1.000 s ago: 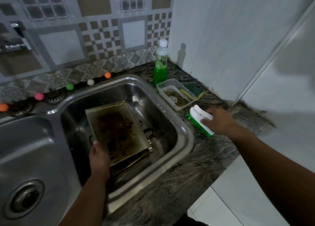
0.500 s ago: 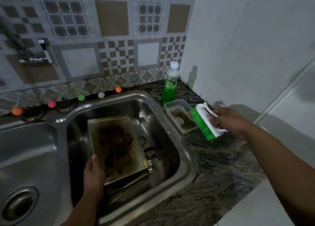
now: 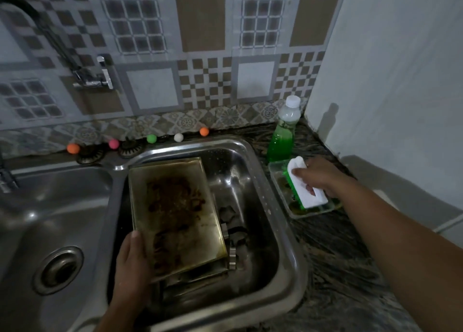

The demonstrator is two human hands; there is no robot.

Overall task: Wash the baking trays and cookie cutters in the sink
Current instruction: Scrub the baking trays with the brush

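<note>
A dirty baking tray (image 3: pixel 175 211) with burnt brown stains leans tilted in the right sink basin (image 3: pixel 283 234). My left hand (image 3: pixel 132 264) grips the tray's near left corner, thumb on its rim. Another tray (image 3: pixel 198 279) lies partly hidden under it. Metal cookie cutters (image 3: pixel 231 234) sit on the basin floor to the tray's right. My right hand (image 3: pixel 320 176) holds a white scrubbing brush (image 3: pixel 307 190) with green bristles, bristles down in a clear plastic container (image 3: pixel 298 214) on the counter.
A bottle of green dish soap (image 3: pixel 281 136) stands behind the container near the wall corner. The left basin (image 3: pixel 50 206) has a drain (image 3: pixel 59 269). A tap (image 3: pixel 92 77) is mounted on the tiled wall. Coloured balls (image 3: pixel 151 138) line the sink's back ledge.
My right hand picked up the brush from the counter, lifted it, and now presses it down into the plastic container. My left hand keeps holding the tray.
</note>
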